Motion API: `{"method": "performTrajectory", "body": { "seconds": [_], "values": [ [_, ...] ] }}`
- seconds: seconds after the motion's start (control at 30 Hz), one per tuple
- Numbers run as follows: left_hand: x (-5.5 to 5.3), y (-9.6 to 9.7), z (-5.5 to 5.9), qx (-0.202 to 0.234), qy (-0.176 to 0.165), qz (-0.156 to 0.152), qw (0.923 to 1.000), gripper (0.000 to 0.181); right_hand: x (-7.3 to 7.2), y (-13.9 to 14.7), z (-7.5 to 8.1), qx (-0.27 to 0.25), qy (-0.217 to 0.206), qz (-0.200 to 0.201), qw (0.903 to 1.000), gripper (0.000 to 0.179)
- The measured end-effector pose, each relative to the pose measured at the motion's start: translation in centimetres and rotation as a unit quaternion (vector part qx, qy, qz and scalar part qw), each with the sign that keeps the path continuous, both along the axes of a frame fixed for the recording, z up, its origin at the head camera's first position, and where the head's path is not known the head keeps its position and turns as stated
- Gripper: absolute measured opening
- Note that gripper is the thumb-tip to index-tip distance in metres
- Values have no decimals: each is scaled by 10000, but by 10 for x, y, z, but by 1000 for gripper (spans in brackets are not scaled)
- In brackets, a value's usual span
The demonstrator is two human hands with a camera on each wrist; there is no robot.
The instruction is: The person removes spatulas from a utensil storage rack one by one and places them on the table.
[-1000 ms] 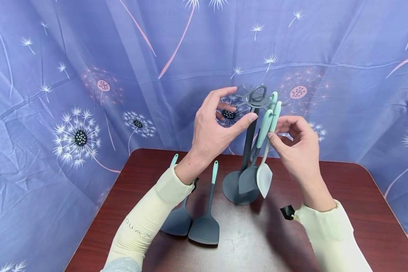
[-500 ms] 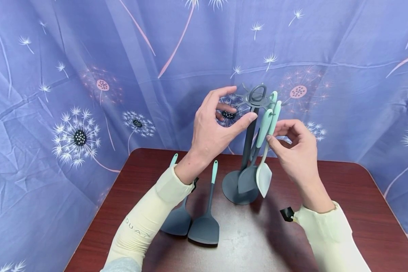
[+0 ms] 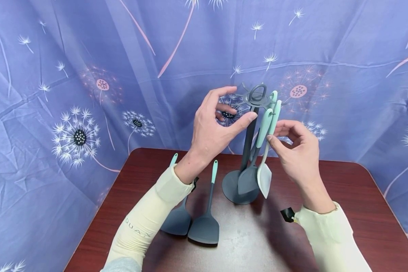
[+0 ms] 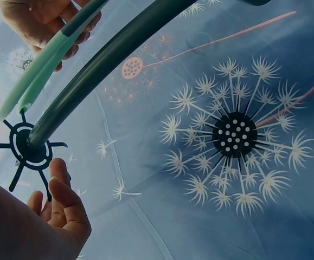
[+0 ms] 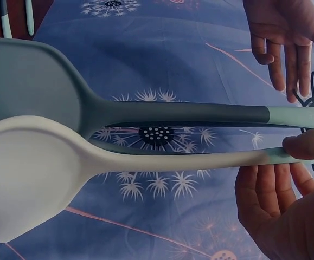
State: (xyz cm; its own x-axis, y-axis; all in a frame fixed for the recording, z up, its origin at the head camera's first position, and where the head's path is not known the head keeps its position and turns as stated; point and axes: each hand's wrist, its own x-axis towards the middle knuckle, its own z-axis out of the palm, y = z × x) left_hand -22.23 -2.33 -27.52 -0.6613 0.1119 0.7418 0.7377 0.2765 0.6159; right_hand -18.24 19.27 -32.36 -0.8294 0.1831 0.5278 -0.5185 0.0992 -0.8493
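Observation:
My right hand (image 3: 297, 151) pinches the mint handle of a white spatula (image 3: 265, 181) between thumb and fingers. That spatula hangs at the right side of a dark grey utensil stand (image 3: 248, 145), its handle top by the hooks. Beside it hangs a grey utensil with a mint handle (image 3: 265, 128); its broad head (image 5: 32, 81) shows in the right wrist view. Another mint handle top (image 3: 274, 96) is partly hidden behind. My left hand (image 3: 210, 124) is spread around the left side of the hooked top (image 4: 31, 146), holding nothing; whether its fingers touch the hooks, I cannot tell.
Two grey turners with mint handles lie on the dark red table (image 3: 353, 211), left of the stand's round base (image 3: 231, 189): one turner (image 3: 205, 228) in full sight, the other turner (image 3: 176, 223) partly under my left forearm. A blue dandelion-print curtain (image 3: 176, 45) hangs behind.
My right hand has slid slightly down the white spatula's handle, and the spatula's head has shifted a little. My left hand and the stand have stayed put.

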Motion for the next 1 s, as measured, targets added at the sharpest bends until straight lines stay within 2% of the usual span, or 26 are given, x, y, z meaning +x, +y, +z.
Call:
{"method": "performTrajectory", "body": {
  "seconds": [0.43, 0.63, 1.0],
  "values": [
    [0, 0, 1, -34, -46, 7, 10000, 63, -1, 1, 0, -87, 141, 91, 9998, 31],
    [-1, 0, 0, -44, -50, 3, 10000, 63, -1, 3, 2, -101, 166, -62, 9998, 31],
    [-1, 0, 0, -20, -10, -34, 10000, 63, 3, 4, 6, 170, 123, -343, 9992, 31]
  ]
}}
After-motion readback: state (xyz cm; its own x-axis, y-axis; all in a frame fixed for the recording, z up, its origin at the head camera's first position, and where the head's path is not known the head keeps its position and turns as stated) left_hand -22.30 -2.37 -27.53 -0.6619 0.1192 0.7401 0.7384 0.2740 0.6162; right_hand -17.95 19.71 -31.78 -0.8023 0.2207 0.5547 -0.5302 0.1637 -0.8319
